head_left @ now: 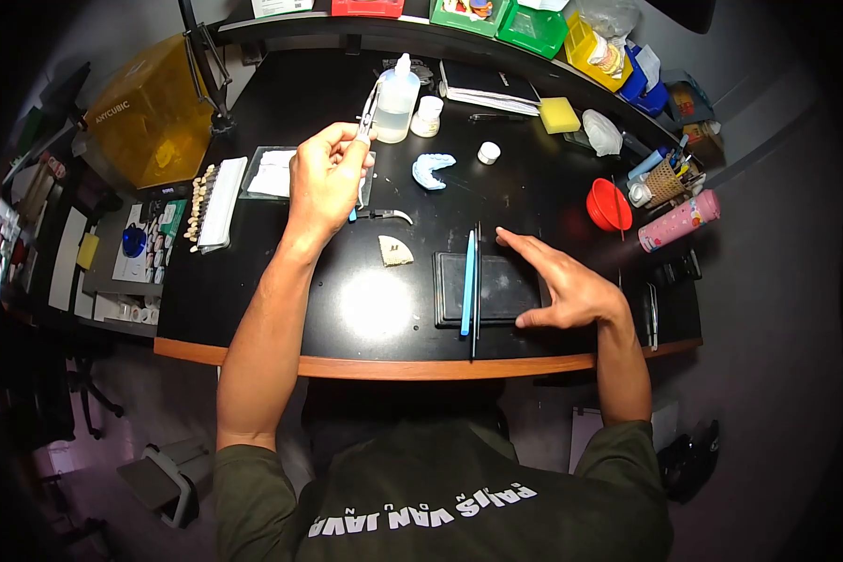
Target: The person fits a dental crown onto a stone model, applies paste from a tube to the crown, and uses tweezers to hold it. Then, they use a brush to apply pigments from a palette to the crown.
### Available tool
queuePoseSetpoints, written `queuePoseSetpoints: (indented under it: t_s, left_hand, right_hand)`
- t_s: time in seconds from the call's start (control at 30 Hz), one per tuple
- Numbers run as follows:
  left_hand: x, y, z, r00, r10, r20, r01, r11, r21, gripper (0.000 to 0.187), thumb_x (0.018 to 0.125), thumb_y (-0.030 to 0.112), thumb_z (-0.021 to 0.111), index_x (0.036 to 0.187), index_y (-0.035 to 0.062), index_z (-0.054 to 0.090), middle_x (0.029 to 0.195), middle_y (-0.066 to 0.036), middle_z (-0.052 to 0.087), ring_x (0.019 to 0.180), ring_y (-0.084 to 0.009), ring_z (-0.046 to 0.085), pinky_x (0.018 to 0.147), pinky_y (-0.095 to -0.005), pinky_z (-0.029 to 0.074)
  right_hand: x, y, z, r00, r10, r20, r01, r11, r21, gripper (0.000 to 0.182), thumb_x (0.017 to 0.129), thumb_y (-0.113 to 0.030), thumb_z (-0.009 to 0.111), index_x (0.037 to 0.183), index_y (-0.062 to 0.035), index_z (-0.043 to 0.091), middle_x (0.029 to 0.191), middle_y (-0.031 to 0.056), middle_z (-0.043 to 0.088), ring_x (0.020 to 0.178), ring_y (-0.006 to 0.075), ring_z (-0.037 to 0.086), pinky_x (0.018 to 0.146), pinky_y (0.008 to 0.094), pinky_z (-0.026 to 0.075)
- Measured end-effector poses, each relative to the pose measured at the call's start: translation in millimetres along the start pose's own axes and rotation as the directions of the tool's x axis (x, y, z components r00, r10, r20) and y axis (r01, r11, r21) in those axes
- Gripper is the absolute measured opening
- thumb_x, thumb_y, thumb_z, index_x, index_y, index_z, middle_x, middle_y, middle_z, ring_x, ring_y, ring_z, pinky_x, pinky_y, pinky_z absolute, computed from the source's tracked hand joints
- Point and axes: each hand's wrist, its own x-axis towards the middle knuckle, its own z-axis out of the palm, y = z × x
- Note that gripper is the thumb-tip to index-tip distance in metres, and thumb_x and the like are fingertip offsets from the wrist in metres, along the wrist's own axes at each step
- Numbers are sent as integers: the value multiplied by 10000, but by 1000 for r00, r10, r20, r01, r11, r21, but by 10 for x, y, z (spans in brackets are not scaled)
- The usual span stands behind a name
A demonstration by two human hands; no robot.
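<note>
My left hand (326,176) is raised over the left of the desk, fingers closed around a slim metal instrument (369,114) whose exact kind I cannot make out. Under and behind that hand lies a small tray (270,178) with white paper on it. My right hand (567,286) hovers at the right side of a black rectangular box (509,286), thumb and fingers spread, holding nothing. A blue-handled tool (468,286) and a thin dark rod (478,300) lie across the box. Left of it sits a piece of a plaster dental cast (395,251), with a blue dental impression (432,171) farther back.
A clear squeeze bottle (397,105), white jar (427,116) and small white cap (488,153) stand behind. On the right are a red bowl (609,204), pink bottle (681,221) and tweezers (653,314). A tooth shade guide (217,204) lies left. A wooden edge (412,369) borders the desk.
</note>
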Motion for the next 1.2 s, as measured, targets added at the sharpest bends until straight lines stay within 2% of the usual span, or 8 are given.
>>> queuePoseSetpoints:
  t_s: [0.03, 0.13, 0.37, 0.47, 0.57, 0.7, 0.97, 1.2]
  left_hand:
    - [-4, 4, 5, 1000, -4, 4, 4, 1000, 4, 191, 1061, 100, 614, 1131, -20, 746, 820, 4, 667, 737, -50, 577, 699, -216, 488]
    - [3, -49, 28, 1000, 9, 0, -9, 1000, -4, 191, 1059, 104, 617, 1128, -19, 746, 821, 2, 669, 734, -51, 575, 693, -217, 484]
    - [12, -122, 42, 1000, 6, 21, -7, 998, 54, 195, 1063, 123, 623, 1128, -9, 751, 823, 3, 673, 732, -57, 574, 690, -226, 482]
    - [-11, -95, 49, 999, -4, 34, 1, 996, 89, 196, 1065, 131, 623, 1126, -4, 753, 821, 7, 673, 733, -55, 575, 689, -225, 480]
    - [16, -158, 36, 1000, 18, 23, -19, 997, 78, 181, 1026, 126, 666, 1102, 12, 784, 800, -24, 730, 706, -58, 636, 653, -244, 526]
    - [7, -157, 35, 999, 22, 35, -25, 996, 87, 186, 1040, 128, 651, 1110, 8, 774, 800, -9, 706, 706, -55, 608, 655, -235, 501]
    - [23, -208, 40, 998, 48, 31, -49, 997, 51, 188, 1023, 130, 662, 1102, 9, 782, 793, -31, 732, 692, -62, 633, 631, -249, 512]
    - [4, -93, 42, 997, -34, 68, 25, 991, 131, 203, 1053, 113, 616, 1135, -16, 750, 843, 3, 688, 748, -51, 604, 700, -221, 498]
  right_hand:
    - [-35, 7, 58, 1000, -11, 2, 11, 1000, -17, 1323, 651, -269, 976, 1680, 16, 195, 1564, 269, 483, 1459, 423, 476, 1212, 459, 391]
    - [-62, -22, 185, 998, 38, -51, -38, 999, -6, 1352, 621, -233, 985, 1684, 10, 185, 1554, 265, 493, 1447, 428, 483, 1209, 460, 395]
    - [-34, 17, 219, 994, 16, -108, -18, 1000, -11, 1274, 601, -159, 972, 1651, 16, 272, 1388, 267, 583, 1277, 441, 599, 1080, 468, 503]
    - [-25, 27, 197, 994, 14, -110, -16, 1000, -13, 1272, 595, -178, 979, 1644, 22, 286, 1363, 266, 600, 1262, 445, 608, 1071, 475, 502]
    - [-13, 53, 155, 990, -30, -140, 27, 999, -29, 1284, 591, -208, 988, 1644, 24, 290, 1375, 267, 602, 1272, 443, 606, 1079, 475, 497]
    - [20, 117, 38, 985, -5, -173, -4, 999, -50, 1305, 589, -241, 997, 1649, 23, 283, 1425, 258, 593, 1311, 444, 591, 1116, 464, 475]
    - [193, 406, -235, 966, 170, -192, -184, 981, -55, 1266, 590, -183, 989, 1654, -24, 321, 1499, 206, 584, 1406, 401, 548, 1201, 445, 425]
    - [393, 638, -384, 958, 217, -186, -225, 974, -23, 1242, 573, -156, 983, 1640, -31, 361, 1513, 189, 587, 1440, 381, 521, 1233, 442, 398]
